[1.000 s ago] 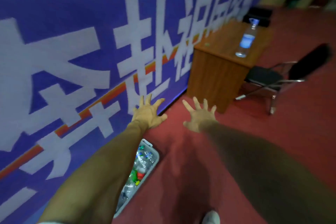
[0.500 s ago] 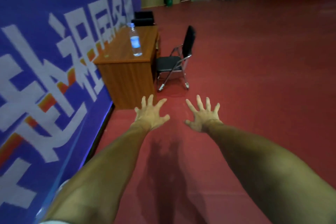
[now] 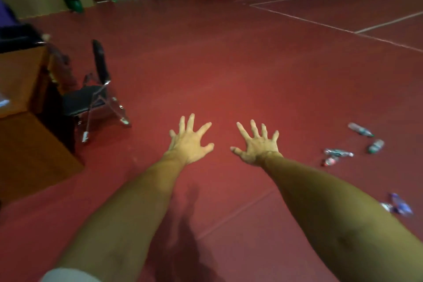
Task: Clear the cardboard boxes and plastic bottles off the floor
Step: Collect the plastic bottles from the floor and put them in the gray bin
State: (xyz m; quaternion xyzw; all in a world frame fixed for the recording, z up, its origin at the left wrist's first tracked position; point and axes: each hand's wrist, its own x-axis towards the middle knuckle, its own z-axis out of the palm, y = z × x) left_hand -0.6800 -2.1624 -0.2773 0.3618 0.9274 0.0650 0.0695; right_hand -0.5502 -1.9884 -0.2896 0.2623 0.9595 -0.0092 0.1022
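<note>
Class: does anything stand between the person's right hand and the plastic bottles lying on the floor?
Nothing visible does. Only bare red floor lies between the open right hand and the bottles; the chair and desk are off to the left.

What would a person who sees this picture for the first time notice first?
The eye falls first on the left hand and the right hand, both stretched forward in the middle with fingers spread and holding nothing, above the red floor. Next come the plastic bottles scattered on the floor at the right, and the black folding chair beside the wooden desk at the left.
</note>
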